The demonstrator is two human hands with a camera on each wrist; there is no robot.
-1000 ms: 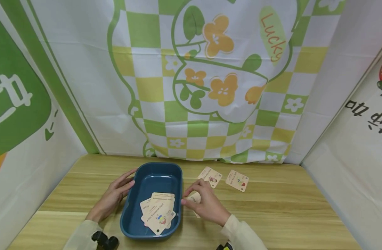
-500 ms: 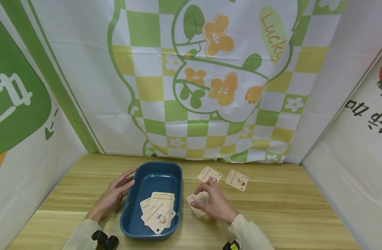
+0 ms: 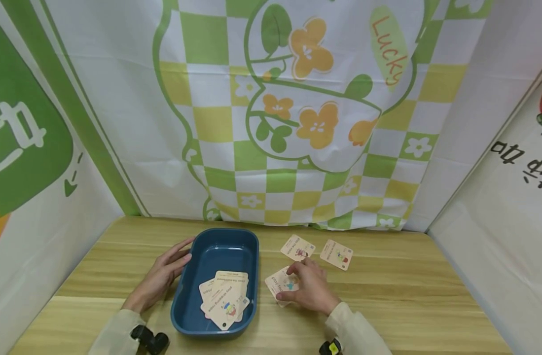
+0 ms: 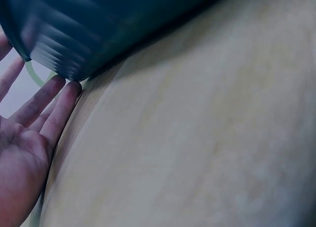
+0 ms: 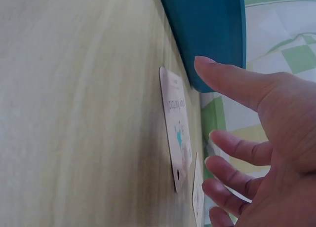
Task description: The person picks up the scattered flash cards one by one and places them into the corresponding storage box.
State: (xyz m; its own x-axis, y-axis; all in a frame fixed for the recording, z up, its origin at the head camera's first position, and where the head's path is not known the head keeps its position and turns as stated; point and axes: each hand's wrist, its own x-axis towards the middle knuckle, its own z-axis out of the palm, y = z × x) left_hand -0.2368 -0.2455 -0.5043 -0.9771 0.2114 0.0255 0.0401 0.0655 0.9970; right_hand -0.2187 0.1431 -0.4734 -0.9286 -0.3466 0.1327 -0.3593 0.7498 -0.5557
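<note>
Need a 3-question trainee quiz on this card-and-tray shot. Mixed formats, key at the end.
1. Multiple choice: the top card in the blue tray reads:
a) clean the blackboard
b) play skipping rope
c) wash the dishes

2. True or false: the right grip is inside the tray.

3. Fill in: in the head view, the loose cards lie to the ____ of the tray.

Key:
1. b
2. False; it is outside, over the table.
3. right

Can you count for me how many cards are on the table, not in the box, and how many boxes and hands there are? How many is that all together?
Cards on the table: 3
Box: 1
Left hand and right hand: 2
Total: 6
</note>
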